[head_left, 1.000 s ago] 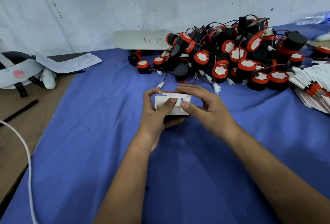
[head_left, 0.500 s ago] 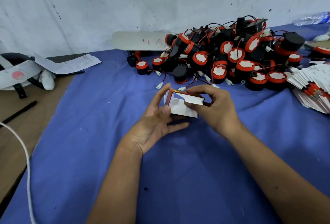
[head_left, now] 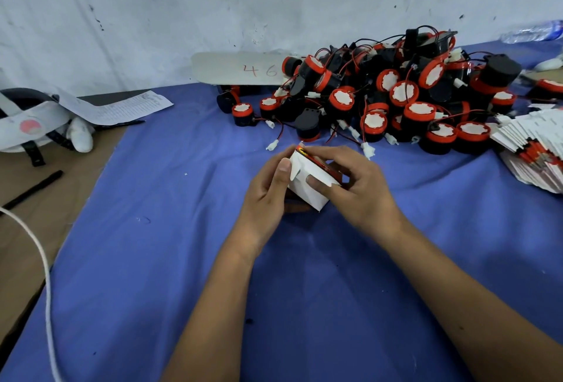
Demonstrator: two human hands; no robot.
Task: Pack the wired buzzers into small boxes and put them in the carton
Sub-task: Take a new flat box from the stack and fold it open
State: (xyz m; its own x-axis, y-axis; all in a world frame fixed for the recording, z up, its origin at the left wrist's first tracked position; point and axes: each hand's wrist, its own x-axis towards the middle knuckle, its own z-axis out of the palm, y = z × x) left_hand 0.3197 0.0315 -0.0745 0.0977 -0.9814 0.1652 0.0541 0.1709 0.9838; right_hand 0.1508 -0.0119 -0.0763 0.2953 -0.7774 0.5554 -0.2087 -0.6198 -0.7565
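Head view: small white box (head_left: 307, 182) held just above the blue cloth (head_left: 170, 229), centre of the scene, between both hands. Left hand (head_left: 268, 189) grips the box's left end, thumb pressed on the near-left face, other fingers curled behind and under. Right hand (head_left: 356, 186) grips from the right, fingers curled over the far top edge and thumb on the near face by the flap. Box tilted, long axis running from far-left to near-right; open end with flaps faces up and toward the right hand. Red printed edge shows along the top; print too small to read. Cannot tell whether a buzzer sits inside.

Likely step: closing the flap. The right hand is nearer to the flap and the left steadies the body, so the tuck probably comes from the right.

Buzzer pile (head_left: 393, 98) lies far right of the hands, black bodies with red rings and white tops, red and black wires with white plugs trailing toward the box. Stack of flat boxes (head_left: 533, 150) at right edge. White board (head_left: 240, 72) behind the pile reads "46" in red. Printed sheet (head_left: 118, 107) far left, text unreadable. Headset (head_left: 33, 125) at left edge. No carton in view.
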